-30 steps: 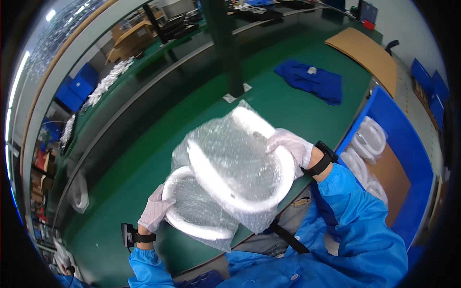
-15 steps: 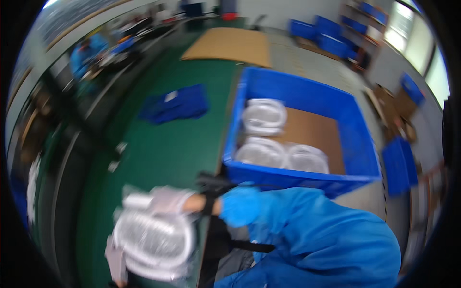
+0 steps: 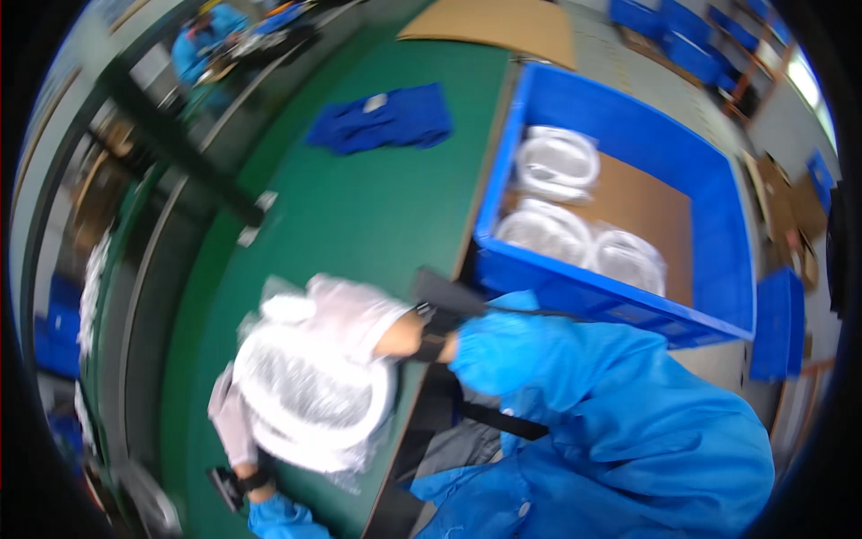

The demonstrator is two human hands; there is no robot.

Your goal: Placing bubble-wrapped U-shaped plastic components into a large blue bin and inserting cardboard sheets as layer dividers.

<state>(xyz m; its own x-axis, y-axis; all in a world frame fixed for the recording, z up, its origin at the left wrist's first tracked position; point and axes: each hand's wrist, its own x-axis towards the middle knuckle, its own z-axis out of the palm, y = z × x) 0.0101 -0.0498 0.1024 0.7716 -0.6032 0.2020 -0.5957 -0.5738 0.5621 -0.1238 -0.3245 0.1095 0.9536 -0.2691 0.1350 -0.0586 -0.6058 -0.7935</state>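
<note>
Rings (image 3: 310, 440), oval, white, in crinkled clear film (image 3: 310, 377), left hand (image 3: 232, 418) and right hand (image 3: 346, 310) gripping edges

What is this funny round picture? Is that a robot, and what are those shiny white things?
It's no robot, just a person. A wide fisheye camera on their head looks down, so straight edges look bent. The left hand and right hand wear thin, pale gloves, and bright blue sleeves cover the arms. Between them, the hands hold white, oval, ring-shaped pieces wrapped in clear plastic. I can't tell whether those touch the long green table below. Farther along it lies a crumpled dark blue cloth. To the right stands a big blue rectangular plastic bin, with similar wrapped white pieces inside.
</note>
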